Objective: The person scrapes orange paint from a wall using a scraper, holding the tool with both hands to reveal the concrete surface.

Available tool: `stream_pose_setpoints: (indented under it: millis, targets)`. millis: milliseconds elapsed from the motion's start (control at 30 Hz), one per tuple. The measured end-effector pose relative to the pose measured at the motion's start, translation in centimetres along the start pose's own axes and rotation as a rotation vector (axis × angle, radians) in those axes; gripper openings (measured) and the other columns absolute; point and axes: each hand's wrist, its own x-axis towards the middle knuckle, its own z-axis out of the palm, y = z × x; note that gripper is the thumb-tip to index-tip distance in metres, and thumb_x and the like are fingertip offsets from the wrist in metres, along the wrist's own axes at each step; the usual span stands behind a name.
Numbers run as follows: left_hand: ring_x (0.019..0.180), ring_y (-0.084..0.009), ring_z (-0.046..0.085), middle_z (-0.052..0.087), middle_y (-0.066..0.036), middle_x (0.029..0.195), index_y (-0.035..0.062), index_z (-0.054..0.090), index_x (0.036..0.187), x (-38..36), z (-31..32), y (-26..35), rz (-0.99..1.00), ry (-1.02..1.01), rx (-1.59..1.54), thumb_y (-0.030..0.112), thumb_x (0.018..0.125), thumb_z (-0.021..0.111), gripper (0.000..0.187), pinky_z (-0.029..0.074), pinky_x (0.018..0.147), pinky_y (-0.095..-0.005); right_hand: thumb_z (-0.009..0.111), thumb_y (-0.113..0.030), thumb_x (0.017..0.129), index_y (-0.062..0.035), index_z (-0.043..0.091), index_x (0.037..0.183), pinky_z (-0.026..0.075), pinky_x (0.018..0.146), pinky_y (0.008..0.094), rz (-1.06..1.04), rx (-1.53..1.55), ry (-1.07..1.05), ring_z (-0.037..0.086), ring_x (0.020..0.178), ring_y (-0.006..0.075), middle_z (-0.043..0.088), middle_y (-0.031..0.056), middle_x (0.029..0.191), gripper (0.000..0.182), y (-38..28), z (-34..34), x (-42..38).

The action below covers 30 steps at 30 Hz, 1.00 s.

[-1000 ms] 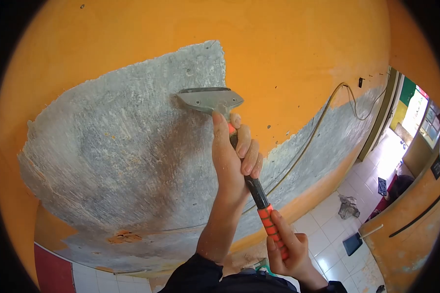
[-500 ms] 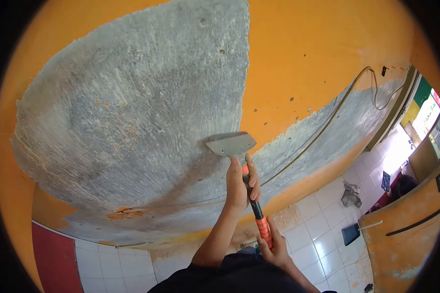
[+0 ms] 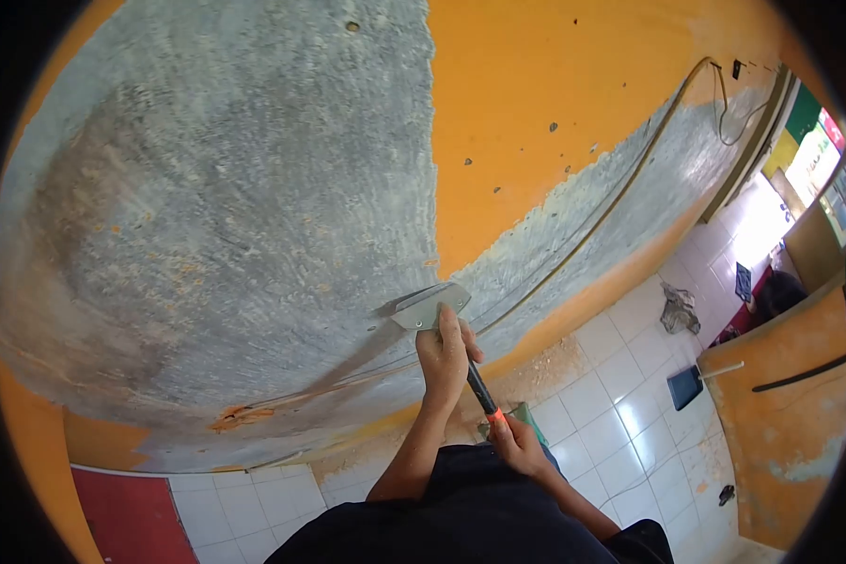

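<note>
A long-handled wall scraper [image 3: 430, 307] has its wide metal blade against the wall, near the lower tip of the orange paint [image 3: 508, 85]. Grey, bare wall [image 3: 254, 207] stretches out to the blade's left. High on the handle, just below the blade, my left hand [image 3: 445, 355] is wrapped round it, thumb pointing toward the blade. My right hand [image 3: 520, 445] grips the lower end at the orange-red part. Between my hands the black shaft shows. A shadow of the tool falls on the wall to the left.
A cable [image 3: 620, 211] runs along the wall. Scraped debris [image 3: 545, 371] lies on the tiled floor at its foot. To the right are a dustpan [image 3: 684, 386], a crumpled grey bag [image 3: 679, 308] and an orange low wall [image 3: 799, 423]. Behind it, a person's dark hair [image 3: 778, 287] shows.
Both hands and the scraper have moved down the wall, the blade slightly left and past the orange paint's lower tip. The camera view has shifted too. The grip is still two-handed.
</note>
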Motion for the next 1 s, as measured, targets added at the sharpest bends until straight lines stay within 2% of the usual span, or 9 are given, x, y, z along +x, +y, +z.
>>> stream_pose_setpoints:
  millis: [67, 167, 267, 467, 567, 667, 800, 867, 1000]
  targets:
    - [0.036, -0.0131, 0.046, 0.045, -0.002, 0.053, 0.0027, 0.047, 0.07, -0.3, 0.4, 0.3, -0.036, 0.081, -0.083, 0.04, 0.1, 0.039, 0.049, 0.037, 0.033, -0.025, 0.048, -0.032, 0.098, -0.0019, 0.055, 0.08, 0.04, 0.05, 0.0295, -0.09, -0.192, 0.077, 0.05, 0.052, 0.0117, 0.051, 0.0025, 0.056, 0.036, 0.3, 0.2, 0.2]
    - [0.034, -0.0126, 0.044, 0.043, -0.001, 0.053, 0.0059, 0.043, 0.067, -0.1, -0.1, 0.6, 0.021, 0.05, -0.099, 0.041, 0.1, 0.039, 0.048, 0.034, 0.032, -0.0249, 0.05, -0.031, 0.097, -0.0011, 0.055, 0.077, 0.041, 0.049, 0.0319, -0.139, -0.268, 0.104, 0.05, 0.049, 0.0145, 0.048, 0.0061, 0.053, 0.036, -0.2, 0.9, 0.2]
    - [0.033, -0.0092, 0.041, 0.038, 0.001, 0.048, 0.0075, 0.04, 0.064, 0.0, -0.2, 1.4, -0.014, 0.064, -0.105, 0.037, 0.1, 0.041, 0.046, 0.033, 0.031, -0.0234, 0.052, -0.031, 0.095, -0.0008, 0.056, 0.077, 0.041, 0.05, 0.0346, -0.047, -0.206, 0.107, 0.051, 0.048, 0.0177, 0.05, 0.0086, 0.054, 0.035, -1.3, 1.7, -0.3]
    - [0.032, -0.0077, 0.036, 0.035, 0.002, 0.047, 0.0096, 0.034, 0.063, -0.1, 0.0, 1.9, -0.03, 0.085, -0.173, 0.034, 0.101, 0.04, 0.046, 0.031, 0.03, -0.023, 0.054, -0.032, 0.094, 0.0005, 0.057, 0.076, 0.041, 0.05, 0.0375, -0.105, -0.332, 0.126, 0.052, 0.047, 0.0225, 0.051, 0.0123, 0.054, 0.038, -1.8, 1.8, -0.4]
    - [0.031, -0.0075, 0.035, 0.034, 0.002, 0.046, 0.0097, 0.034, 0.063, 0.1, 0.1, 2.6, -0.018, 0.091, -0.133, 0.034, 0.101, 0.04, 0.045, 0.03, 0.03, -0.0228, 0.054, -0.032, 0.094, 0.0013, 0.058, 0.077, 0.042, 0.05, 0.0373, -0.033, -0.326, 0.117, 0.052, 0.047, 0.0243, 0.05, 0.0134, 0.053, 0.038, -3.0, 2.1, -0.4]
    - [0.031, -0.0074, 0.035, 0.034, 0.002, 0.046, 0.0097, 0.033, 0.063, -0.2, -0.1, 1.8, -0.023, 0.092, -0.113, 0.033, 0.101, 0.04, 0.045, 0.03, 0.03, -0.0228, 0.054, -0.033, 0.094, 0.0016, 0.059, 0.078, 0.042, 0.05, 0.0373, -0.055, -0.303, 0.121, 0.052, 0.046, 0.0247, 0.05, 0.014, 0.053, 0.039, -2.1, 2.3, -0.5]
    - [0.031, -0.0074, 0.035, 0.034, 0.002, 0.046, 0.0095, 0.033, 0.063, -0.1, 0.0, 3.4, -0.019, 0.072, -0.173, 0.033, 0.101, 0.04, 0.045, 0.03, 0.03, -0.0228, 0.054, -0.035, 0.094, 0.002, 0.059, 0.079, 0.042, 0.05, 0.0374, -0.056, -0.285, 0.105, 0.051, 0.046, 0.0245, 0.051, 0.0137, 0.054, 0.04, -4.0, 2.3, -0.9]
    - [0.03, -0.0093, 0.035, 0.031, 0.002, 0.047, 0.0119, 0.029, 0.058, 0.2, 0.4, 3.7, -0.025, 0.091, -0.081, 0.044, 0.099, 0.041, 0.053, 0.03, 0.029, -0.0252, 0.054, -0.035, 0.094, 0.0022, 0.059, 0.079, 0.042, 0.05, 0.0373, -0.073, -0.307, 0.136, 0.052, 0.047, 0.0239, 0.05, 0.013, 0.054, 0.04, -2.8, 2.3, -0.5]
    - [0.03, -0.0091, 0.035, 0.03, 0.002, 0.047, 0.012, 0.029, 0.06, 0.3, 0.3, 2.6, 0.012, 0.084, -0.056, 0.044, 0.099, 0.041, 0.052, 0.03, 0.029, -0.025, 0.053, -0.036, 0.094, 0.002, 0.059, 0.078, 0.042, 0.051, 0.0365, -0.041, -0.25, 0.105, 0.052, 0.048, 0.0228, 0.051, 0.0127, 0.054, 0.041, -2.9, 2.2, -0.7]
